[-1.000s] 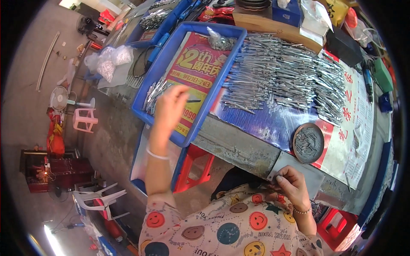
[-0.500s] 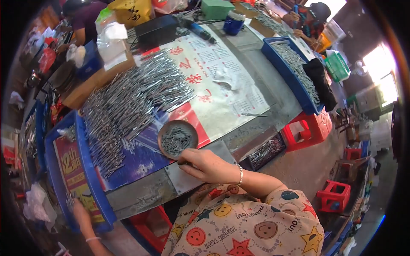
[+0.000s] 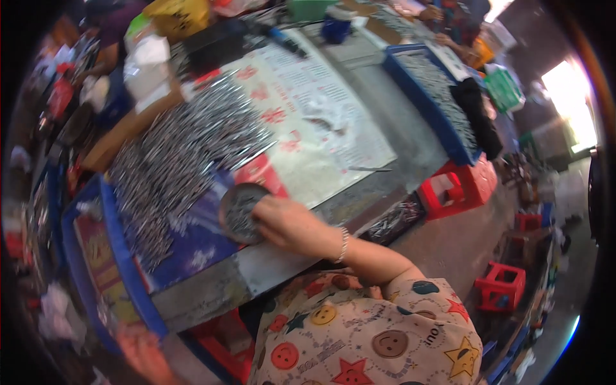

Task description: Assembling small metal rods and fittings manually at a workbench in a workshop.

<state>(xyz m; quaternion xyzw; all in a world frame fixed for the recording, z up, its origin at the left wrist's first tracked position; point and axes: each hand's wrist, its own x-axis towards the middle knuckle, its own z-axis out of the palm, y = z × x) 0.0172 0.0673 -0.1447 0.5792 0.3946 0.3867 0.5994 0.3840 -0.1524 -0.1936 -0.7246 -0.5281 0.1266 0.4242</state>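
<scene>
My right hand (image 3: 287, 223) is at the near right side of a round bowl (image 3: 224, 219), its fingers bent together over the rim. Their tips are hidden, so I cannot make out what they grip. Small dark-grey metal pins (image 3: 240, 208) fill the bowl. My left hand (image 3: 144, 351) is smeared by motion at the near end of a blue tray (image 3: 126, 256) on the left; whether it holds anything does not show. Beyond the bowl, to the left, a wide layer of thin silvery metal rods (image 3: 186, 144) covers part of the printed sheet.
A long blue tray of metal pieces (image 3: 463, 153) stands at the right, with a black cloth (image 3: 476, 115) over its side. Red stools (image 3: 500, 287) stand on the floor to the right. A dark box of metal pieces (image 3: 399, 217) lies by the table's near edge. Other people work at the far side.
My right hand has moved from the near side of the bowl onto its rim. My left hand has drawn back toward me from inside the blue tray. The whole view has shifted slightly.
</scene>
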